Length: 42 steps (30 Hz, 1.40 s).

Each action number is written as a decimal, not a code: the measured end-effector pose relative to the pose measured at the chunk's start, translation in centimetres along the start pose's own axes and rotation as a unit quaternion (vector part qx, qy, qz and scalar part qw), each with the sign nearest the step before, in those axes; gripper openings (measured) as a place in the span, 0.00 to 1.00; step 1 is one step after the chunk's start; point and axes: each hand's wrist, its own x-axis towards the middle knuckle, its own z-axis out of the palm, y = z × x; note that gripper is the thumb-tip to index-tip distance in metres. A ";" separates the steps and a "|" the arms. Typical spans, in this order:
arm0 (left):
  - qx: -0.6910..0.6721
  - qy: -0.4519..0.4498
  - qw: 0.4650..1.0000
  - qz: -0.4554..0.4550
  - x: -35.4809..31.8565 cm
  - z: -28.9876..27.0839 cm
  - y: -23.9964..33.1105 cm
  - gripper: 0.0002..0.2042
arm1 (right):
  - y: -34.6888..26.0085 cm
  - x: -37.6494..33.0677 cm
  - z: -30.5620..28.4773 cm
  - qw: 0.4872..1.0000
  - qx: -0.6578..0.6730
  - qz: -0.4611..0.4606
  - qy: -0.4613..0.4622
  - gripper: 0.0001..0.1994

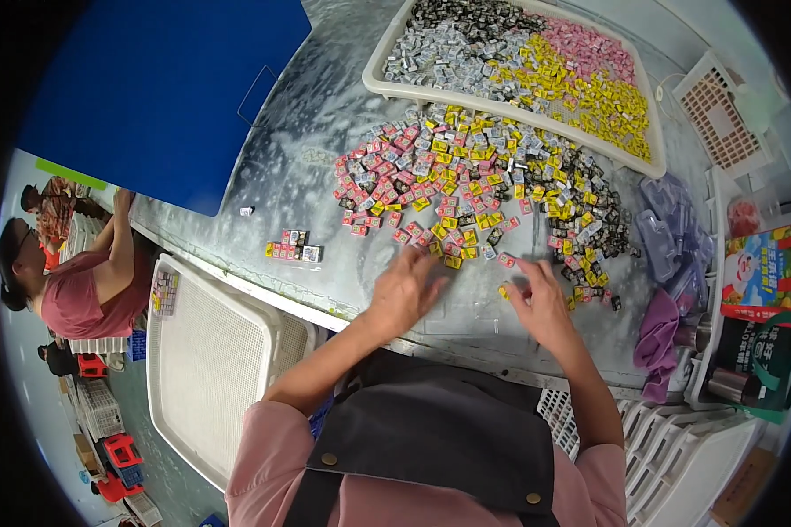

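Note:
A wide heap of small box-shaped pieces (pixel 448 167) in pink, yellow, black and white lies loose on the table. At its near edge is my left hand (pixel 404 294), fingertips on pink and yellow pieces and the thumb held apart. Across a short gap, my right hand (pixel 545 307) reaches in with thumb and forefinger spread. Its forefinger touches a pink piece (pixel 506 260), and a small yellow piece (pixel 504 292) sits by the thumb. A compact block of pink, yellow, black and white pieces (pixel 293 247) stands left of my left hand.
Behind the heap, a white tray (pixel 514 107) holds more pieces sorted by colour. A blue board (pixel 167 97) covers the far left. At the right are clear plastic containers (pixel 664 228), a purple cloth (pixel 656 338) and a white basket (pixel 721 114). Another person (pixel 97 281) sits at the left.

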 end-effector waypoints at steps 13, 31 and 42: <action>-0.015 0.049 0.998 -0.023 5.7 3.3 -1.9 0.21 | 2.0 2.4 2.6 0.988 -0.088 0.004 0.128 0.13; -0.044 0.018 0.999 -0.012 3.8 2.1 -0.9 0.22 | -0.4 5.1 3.2 0.995 -0.014 -0.075 -0.056 0.20; -0.025 0.040 0.999 0.008 3.2 1.7 -1.6 0.16 | -1.2 4.8 2.2 0.993 -0.015 -0.056 -0.099 0.17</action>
